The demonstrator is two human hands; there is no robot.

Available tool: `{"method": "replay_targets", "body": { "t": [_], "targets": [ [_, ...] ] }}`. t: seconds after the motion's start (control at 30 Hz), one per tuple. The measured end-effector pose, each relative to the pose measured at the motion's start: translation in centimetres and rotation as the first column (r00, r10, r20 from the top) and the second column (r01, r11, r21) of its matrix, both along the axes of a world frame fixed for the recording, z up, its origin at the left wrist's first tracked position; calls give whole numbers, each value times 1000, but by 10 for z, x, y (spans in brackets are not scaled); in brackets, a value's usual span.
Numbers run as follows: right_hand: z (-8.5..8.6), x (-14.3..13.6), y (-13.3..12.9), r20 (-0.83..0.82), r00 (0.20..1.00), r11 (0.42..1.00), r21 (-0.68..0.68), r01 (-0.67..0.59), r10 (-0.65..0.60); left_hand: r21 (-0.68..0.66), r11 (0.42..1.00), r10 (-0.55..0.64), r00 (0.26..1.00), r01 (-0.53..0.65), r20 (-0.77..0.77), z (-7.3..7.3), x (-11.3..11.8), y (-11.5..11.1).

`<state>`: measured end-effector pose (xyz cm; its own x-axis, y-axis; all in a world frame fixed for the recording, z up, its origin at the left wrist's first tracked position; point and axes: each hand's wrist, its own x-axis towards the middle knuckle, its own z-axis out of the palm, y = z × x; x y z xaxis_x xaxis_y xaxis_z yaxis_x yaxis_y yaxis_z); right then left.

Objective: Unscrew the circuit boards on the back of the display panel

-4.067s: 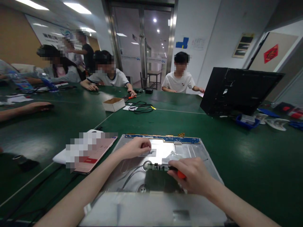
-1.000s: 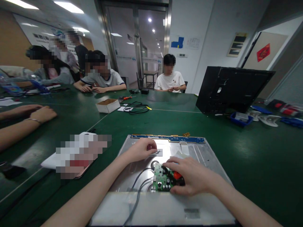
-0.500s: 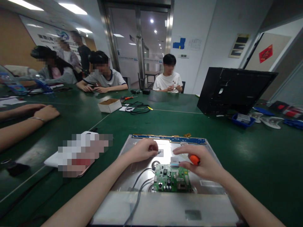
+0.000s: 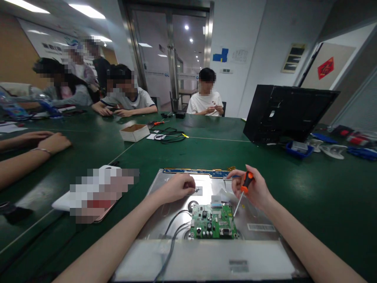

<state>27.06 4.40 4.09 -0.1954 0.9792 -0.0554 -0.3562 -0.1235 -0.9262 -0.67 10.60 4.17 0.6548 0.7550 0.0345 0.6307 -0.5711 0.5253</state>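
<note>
An orange-and-black screwdriver [image 4: 246, 182] is in my right hand [image 4: 255, 188]. Its thin shaft slants down and left to the right edge of a green circuit board [image 4: 212, 221]. That board sits on the silver metal back of a display panel [image 4: 256, 214], which lies flat before me. My left hand [image 4: 178, 188] rests on the panel's upper left, fingers curled and closed. Small metal screws [image 4: 197, 190] show right at its fingertips; whether the fingers grip one is hidden. Dark cables [image 4: 173, 245] plug into the board's left side. A blue circuit strip [image 4: 188, 171] runs along the panel's far edge.
Left of the panel lies a phone [image 4: 108, 192], partly blurred. Further off are a small open box [image 4: 134, 133], black cable coils [image 4: 169, 135] and another screwdriver [image 4: 159, 123]. A black monitor housing [image 4: 290, 112] and blue tray [image 4: 299, 150] stand right. Another person's hands [image 4: 51, 143] rest left.
My right hand has lifted and turned, bringing the screwdriver from lying across the palm to pointing down at the circuit board's right edge. My left hand has stayed in place.
</note>
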Motion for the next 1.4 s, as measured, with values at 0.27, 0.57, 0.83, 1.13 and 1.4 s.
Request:
{"method": "replay_targets", "body": {
  "t": [0.27,0.57,0.83,1.13,1.4],
  "targets": [
    [-20,-10,2,37,999,999,-47,6,-4,16,1000,9,1000,-9,-3,0,-3,0],
    [-20,-14,-1,19,1000,1000,1,9,-9,27,999,21,999,-22,35,-1,-4,1],
    [-15,-18,-4,55,998,1000,-2,24,-24,17,999,28,997,-29,71,-1,-4,2],
    [-14,-19,-4,57,998,1000,-3,21,-21,-71,997,19,991,-9,134,1,-5,4],
    [-13,-19,-6,48,999,1000,-9,24,-23,-139,990,-11,995,26,104,4,-4,1]
  ]
}}
